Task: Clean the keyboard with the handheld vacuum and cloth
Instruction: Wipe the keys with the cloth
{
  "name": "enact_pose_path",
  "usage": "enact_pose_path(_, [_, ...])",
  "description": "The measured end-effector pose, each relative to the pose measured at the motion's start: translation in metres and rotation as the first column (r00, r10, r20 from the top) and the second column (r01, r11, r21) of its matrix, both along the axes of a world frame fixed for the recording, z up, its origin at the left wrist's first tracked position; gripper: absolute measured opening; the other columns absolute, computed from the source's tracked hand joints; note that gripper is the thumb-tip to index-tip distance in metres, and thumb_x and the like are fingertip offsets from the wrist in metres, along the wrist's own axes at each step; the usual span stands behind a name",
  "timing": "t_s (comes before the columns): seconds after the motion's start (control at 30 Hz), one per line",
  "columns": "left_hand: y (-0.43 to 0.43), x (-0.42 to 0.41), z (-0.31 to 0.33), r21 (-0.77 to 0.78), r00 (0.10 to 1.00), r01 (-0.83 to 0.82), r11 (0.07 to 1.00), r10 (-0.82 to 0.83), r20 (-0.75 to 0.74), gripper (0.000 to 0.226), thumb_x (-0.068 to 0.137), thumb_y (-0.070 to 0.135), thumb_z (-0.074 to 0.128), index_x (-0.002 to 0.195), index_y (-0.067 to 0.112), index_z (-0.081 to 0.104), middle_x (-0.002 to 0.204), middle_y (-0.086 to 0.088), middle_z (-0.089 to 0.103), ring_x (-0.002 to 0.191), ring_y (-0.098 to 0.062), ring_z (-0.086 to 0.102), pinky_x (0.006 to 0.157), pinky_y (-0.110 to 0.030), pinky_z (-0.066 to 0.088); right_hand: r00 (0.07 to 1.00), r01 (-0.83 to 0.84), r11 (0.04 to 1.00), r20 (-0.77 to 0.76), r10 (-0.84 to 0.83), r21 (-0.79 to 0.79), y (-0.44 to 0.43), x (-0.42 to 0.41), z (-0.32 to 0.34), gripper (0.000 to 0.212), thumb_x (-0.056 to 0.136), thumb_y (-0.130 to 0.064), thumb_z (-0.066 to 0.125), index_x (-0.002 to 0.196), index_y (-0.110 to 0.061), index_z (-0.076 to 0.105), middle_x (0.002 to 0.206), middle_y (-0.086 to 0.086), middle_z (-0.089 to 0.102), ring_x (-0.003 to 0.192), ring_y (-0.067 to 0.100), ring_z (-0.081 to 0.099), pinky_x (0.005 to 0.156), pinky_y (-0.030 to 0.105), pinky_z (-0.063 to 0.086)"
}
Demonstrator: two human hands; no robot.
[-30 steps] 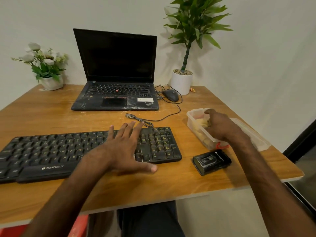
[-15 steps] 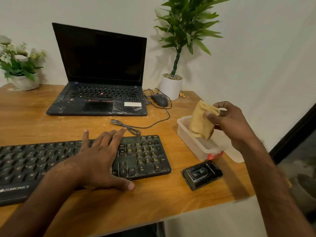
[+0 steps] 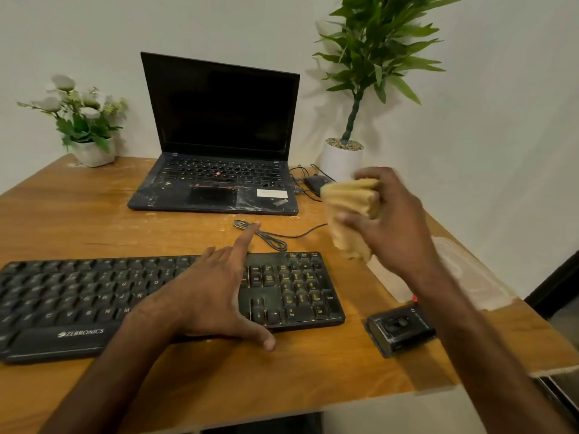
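Note:
A black Zebronics keyboard (image 3: 94,296) lies along the near side of the wooden desk (image 3: 219,383). My left hand (image 3: 216,292) rests flat on its right half, fingers spread and straight, index finger raised. My right hand (image 3: 391,227) grips a folded yellow cloth (image 3: 351,214) in the air, just beyond the keyboard's right end. A small black handheld vacuum (image 3: 401,330) lies on the desk to the right of the keyboard, under my right forearm.
An open black laptop (image 3: 219,151) stands behind the keyboard, with a mouse (image 3: 316,183) and loose cable (image 3: 269,236) to its right. A clear plastic container (image 3: 470,274) sits near the right desk edge. Potted plants stand at the back left (image 3: 84,120) and back right (image 3: 344,151).
My right hand lifted the yellow cloth out of the plastic container and carried it left toward the keyboard. My left hand stayed on the keyboard, its index finger now raised.

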State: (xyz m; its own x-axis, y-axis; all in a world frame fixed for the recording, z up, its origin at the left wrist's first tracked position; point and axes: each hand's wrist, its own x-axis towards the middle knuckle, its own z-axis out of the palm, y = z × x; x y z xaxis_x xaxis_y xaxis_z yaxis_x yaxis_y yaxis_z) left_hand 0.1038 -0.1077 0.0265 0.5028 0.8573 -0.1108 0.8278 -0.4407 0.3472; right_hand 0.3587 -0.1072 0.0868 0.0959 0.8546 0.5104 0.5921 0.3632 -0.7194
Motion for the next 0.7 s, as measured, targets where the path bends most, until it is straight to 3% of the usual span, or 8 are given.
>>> enact_pose_path(0.07, [-0.001,-0.004,-0.004,0.031,0.999,-0.015,0.999,0.013,0.046,0.162,0.040,0.092,0.071,0.139,0.040,-0.047,0.168,-0.003,0.013,0.153,-0.017,0.011,0.125,-0.044,-0.007,0.910,-0.027,0.995,0.414,-0.013,0.091,0.014,-0.023,-0.009,0.042,0.078,-0.011,0.081,0.116,-0.018,0.067,0.105,-0.008,0.064,0.097,0.004,0.059,0.077,0.010,0.043])
enact_pose_path(0.13, [0.000,-0.006,-0.009,0.085,0.999,-0.046,0.995,0.045,0.007,0.161,0.039,0.100,0.061,0.138,0.037,-0.049,0.168,-0.004,0.013,0.154,-0.017,0.009,0.122,-0.052,-0.014,0.782,-0.091,0.995,0.622,0.040,0.050,0.028,-0.053,-0.021,0.035,0.087,-0.010,0.071,0.121,-0.020,0.067,0.114,-0.003,0.062,0.110,0.015,0.052,0.090,0.024,0.042])
enact_pose_path(0.2, [0.001,-0.007,-0.014,0.129,0.995,-0.073,0.989,0.081,-0.057,0.157,0.041,0.106,0.051,0.138,0.033,-0.049,0.168,-0.005,0.012,0.154,-0.018,0.009,0.120,-0.057,-0.015,0.670,-0.170,0.984,0.726,0.153,-0.051,0.035,-0.077,-0.035,0.035,0.094,-0.011,0.062,0.127,-0.020,0.063,0.118,-0.002,0.056,0.113,0.012,0.045,0.091,0.024,0.036])
enact_pose_path(0.27, [0.001,-0.007,-0.015,0.160,0.991,-0.080,0.984,0.097,-0.096,0.154,0.045,0.107,0.047,0.141,0.031,-0.046,0.168,-0.003,0.014,0.154,-0.017,0.011,0.120,-0.059,-0.014,0.600,-0.206,0.969,0.765,0.233,-0.133,0.035,-0.086,-0.040,0.035,0.094,-0.009,0.060,0.127,-0.022,0.062,0.116,-0.004,0.056,0.110,0.011,0.047,0.085,0.022,0.034])
enact_pose_path(0.37, [-0.001,-0.006,-0.015,0.171,0.991,-0.082,0.982,0.099,-0.091,0.151,0.047,0.105,0.049,0.143,0.032,-0.043,0.166,-0.002,0.020,0.153,-0.017,0.015,0.120,-0.059,-0.013,0.555,-0.131,0.968,0.793,0.250,-0.213,0.035,-0.075,-0.033,0.037,0.093,-0.009,0.061,0.127,-0.024,0.064,0.115,-0.004,0.060,0.110,0.014,0.055,0.085,0.026,0.044])
enact_pose_path(0.5, [-0.001,-0.007,-0.016,0.161,0.991,-0.084,0.983,0.099,-0.085,0.151,0.047,0.105,0.049,0.144,0.032,-0.042,0.166,-0.002,0.021,0.153,-0.016,0.016,0.120,-0.060,-0.013,0.628,0.010,0.940,0.734,0.260,-0.342,0.040,-0.056,-0.019,0.042,0.089,-0.003,0.063,0.126,-0.023,0.066,0.117,0.000,0.066,0.103,0.016,0.059,0.077,0.026,0.042])
enact_pose_path(0.6, [-0.001,-0.006,-0.017,0.178,0.992,-0.077,0.981,0.094,-0.088,0.152,0.048,0.105,0.048,0.143,0.031,-0.044,0.166,-0.002,0.020,0.153,-0.016,0.016,0.121,-0.060,-0.012,0.661,-0.057,0.939,0.692,0.291,-0.340,0.035,-0.081,-0.024,0.036,0.089,-0.005,0.063,0.120,-0.020,0.069,0.111,0.000,0.066,0.096,0.014,0.057,0.080,0.029,0.047])
enact_pose_path(0.7, [-0.001,-0.009,-0.017,0.184,0.994,-0.080,0.980,0.092,-0.062,0.155,0.047,0.106,0.047,0.140,0.027,-0.048,0.167,-0.004,0.016,0.154,-0.017,0.013,0.119,-0.060,-0.014,0.637,-0.181,0.942,0.697,0.330,-0.281,0.027,-0.110,-0.036,0.036,0.087,-0.001,0.062,0.120,-0.015,0.067,0.115,-0.001,0.058,0.105,0.015,0.053,0.088,0.028,0.045])
